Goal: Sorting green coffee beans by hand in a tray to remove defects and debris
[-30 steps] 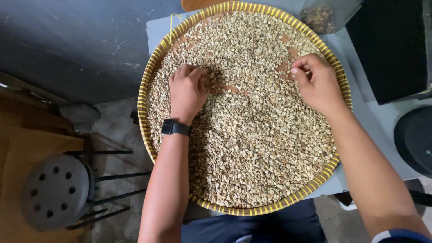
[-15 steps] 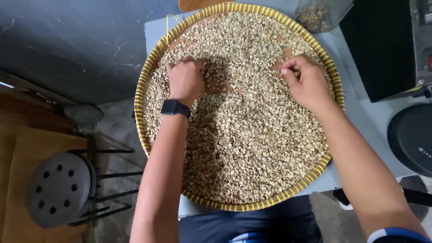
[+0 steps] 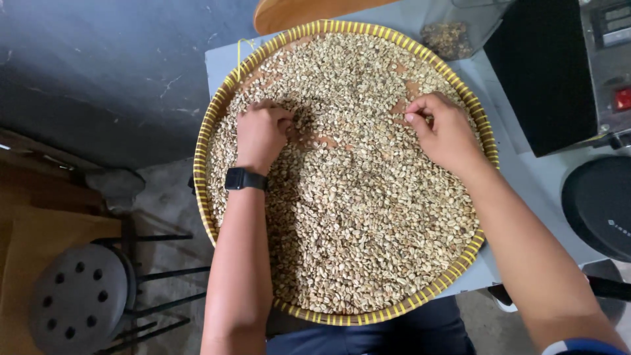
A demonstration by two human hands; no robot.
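Grey metal stool (image 3: 77,299) with round holes in its seat stands on the floor at far left. Next comes the woven tray (image 3: 201,172), round with a yellow rim, resting on a pale table (image 3: 220,56) and filled with pale beans (image 3: 368,217). The left hand (image 3: 261,133), a black watch (image 3: 244,179) on its wrist, lies knuckles-up on the beans in the tray's upper left, fingers curled inward among them; whether they grip any cannot be told. Bare patches of tray floor show between the hands. The right hand (image 3: 444,131) rests on the beans near the upper right rim, fingers bent, thumb and forefinger pinched narrow. A clear container (image 3: 453,29) and a black machine (image 3: 559,72) stand beyond.
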